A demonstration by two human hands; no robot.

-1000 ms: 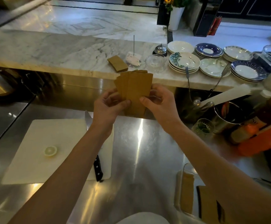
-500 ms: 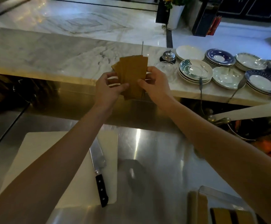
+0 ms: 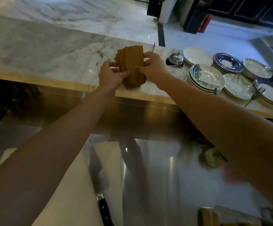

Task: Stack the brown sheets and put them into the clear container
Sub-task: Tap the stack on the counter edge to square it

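Sheets (image 3: 132, 62), brown and fanned, stand gripped between left hand (image 3: 110, 75) and right hand (image 3: 153, 67).

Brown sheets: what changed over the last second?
Both hands, left hand and right hand, carried the brown sheets forward, from above the steel counter to over the marble ledge. The grip stayed two-handed and the sheets stayed fanned.

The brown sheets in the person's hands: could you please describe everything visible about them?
The brown sheets are thin, flat, matte rectangles, like card or paper, several overlapping in an uneven, slightly fanned bunch. They stand roughly upright, held in the air in front of the marble counter. The left hand pinches their lower left edge and the right hand their right edge.
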